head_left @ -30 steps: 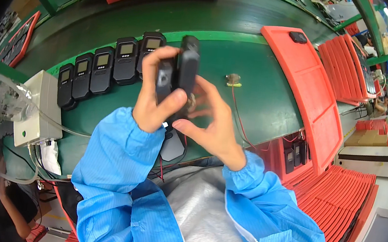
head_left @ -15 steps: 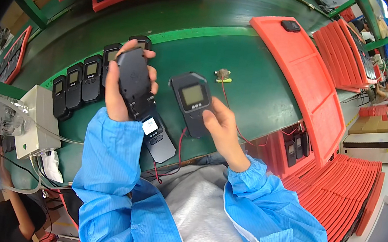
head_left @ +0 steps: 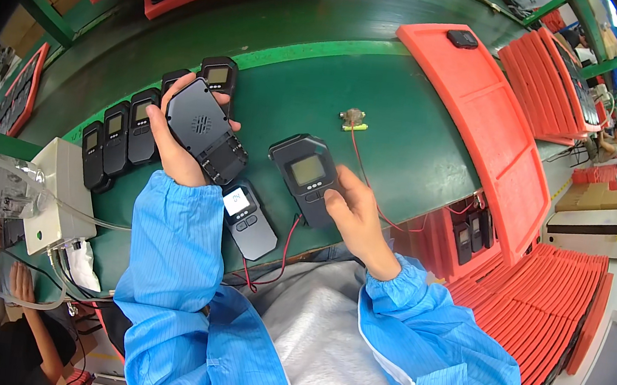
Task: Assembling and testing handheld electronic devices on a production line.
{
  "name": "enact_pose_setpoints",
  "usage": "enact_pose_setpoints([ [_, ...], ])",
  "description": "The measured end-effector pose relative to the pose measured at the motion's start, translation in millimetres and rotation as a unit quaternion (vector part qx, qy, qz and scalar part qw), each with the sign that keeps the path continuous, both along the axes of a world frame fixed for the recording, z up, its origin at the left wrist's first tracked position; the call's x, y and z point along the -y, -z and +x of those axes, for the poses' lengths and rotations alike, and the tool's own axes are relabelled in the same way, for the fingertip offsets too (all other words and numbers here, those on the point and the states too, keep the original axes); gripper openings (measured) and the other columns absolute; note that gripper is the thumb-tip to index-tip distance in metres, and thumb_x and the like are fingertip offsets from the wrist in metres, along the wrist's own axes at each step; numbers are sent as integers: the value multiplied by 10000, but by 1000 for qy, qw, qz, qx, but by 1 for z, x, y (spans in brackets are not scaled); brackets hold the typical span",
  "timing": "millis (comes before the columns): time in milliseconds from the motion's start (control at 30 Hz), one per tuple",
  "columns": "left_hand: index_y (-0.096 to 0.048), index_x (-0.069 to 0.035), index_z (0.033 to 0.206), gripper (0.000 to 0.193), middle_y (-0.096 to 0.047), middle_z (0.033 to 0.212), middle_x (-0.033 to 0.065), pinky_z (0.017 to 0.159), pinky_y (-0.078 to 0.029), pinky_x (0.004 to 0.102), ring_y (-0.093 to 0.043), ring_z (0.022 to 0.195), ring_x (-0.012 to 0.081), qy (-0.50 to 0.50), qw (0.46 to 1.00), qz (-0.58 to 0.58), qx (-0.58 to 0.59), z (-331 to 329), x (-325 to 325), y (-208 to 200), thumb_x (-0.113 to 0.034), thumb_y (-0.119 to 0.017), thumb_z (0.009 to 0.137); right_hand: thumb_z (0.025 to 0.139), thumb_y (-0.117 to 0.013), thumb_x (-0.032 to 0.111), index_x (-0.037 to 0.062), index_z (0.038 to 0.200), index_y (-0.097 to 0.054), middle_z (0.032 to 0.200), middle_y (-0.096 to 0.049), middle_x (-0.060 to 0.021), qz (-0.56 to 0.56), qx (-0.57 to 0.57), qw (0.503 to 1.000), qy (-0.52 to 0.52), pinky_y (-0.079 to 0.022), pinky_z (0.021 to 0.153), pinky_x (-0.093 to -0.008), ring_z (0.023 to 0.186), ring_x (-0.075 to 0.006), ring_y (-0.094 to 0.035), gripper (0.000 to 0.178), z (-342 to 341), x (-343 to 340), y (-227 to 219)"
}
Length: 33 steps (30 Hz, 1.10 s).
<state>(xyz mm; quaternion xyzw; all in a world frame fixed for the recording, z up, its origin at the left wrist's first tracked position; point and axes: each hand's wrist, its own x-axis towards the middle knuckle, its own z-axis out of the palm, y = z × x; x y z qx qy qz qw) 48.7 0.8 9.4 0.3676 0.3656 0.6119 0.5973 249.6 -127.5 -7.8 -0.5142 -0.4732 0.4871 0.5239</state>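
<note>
Meter (head_left: 199, 119) in left hand (head_left: 179, 156), second meter (head_left: 304, 168) in right hand (head_left: 359, 219)

Left hand, centre-left of frame: grasping its meter, back toward camera, slotted grille and open bay visible; far fingers partly hidden, so exact grip hard to tell. Right hand, frame centre: gripping second meter at lower end, thumb on front, screen facing up. Third meter (head_left: 254, 233), lit white screen, lies between them and lower, on green table (head_left: 417, 174); red wire (head_left: 290, 242) just beside it. Row of black meters (head_left: 114, 141) at left, beside white box (head_left: 59, 191). Small clear part (head_left: 352, 115) at upper centre, red lead (head_left: 357, 155) running from it. Long red tray (head_left: 478, 105) at right; stacked red trays (head_left: 523, 316) lower right.
</note>
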Motion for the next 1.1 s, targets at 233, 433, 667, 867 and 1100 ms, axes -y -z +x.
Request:
enact_pose_setpoints([
  [233,-432,-69,1358,667,-603,1005,111,686,-538,386,-634,740,263,-39,997,58,37,3,-5,7,-590,-276,972,915,-511,89,-17,1065,-510,813,-502,-15,-15,137,990,-22,-393,642,-243,730,-75,-437,184,5,2,3],
  [433,-388,-49,1387,652,-590,1017,103,737,-535,402,-637,786,276,-41,997,58,23,9,-1,5,-544,-349,964,925,-493,69,-29,1121,-510,864,-498,15,-48,128,990,-30,-399,678,-218,771,-57,-435,219,6,5,0],
  [667,-381,-50,1385,640,-589,1013,103,761,-536,402,-642,819,284,-18,997,73,18,6,-4,8,-525,-375,957,930,-526,113,-30,1097,-544,851,-550,-28,-43,163,985,-28,-415,659,-238,771,-70,-473,221,8,3,-5],
  [867,-377,-58,1382,639,-582,1020,108,765,-539,401,-644,834,279,-26,997,76,11,6,-5,7,-532,-391,953,915,-613,199,-15,1057,-598,876,-627,-106,-37,302,952,-20,-450,645,-284,753,-137,-565,257,25,-14,-19],
  [1100,-358,-78,1393,587,-558,1070,105,806,-538,387,-642,874,264,23,991,128,-20,12,3,7,-438,-492,950,868,-686,300,10,972,-662,864,-659,-150,73,495,848,172,-491,649,-378,744,-307,-641,309,50,-75,-20],
])
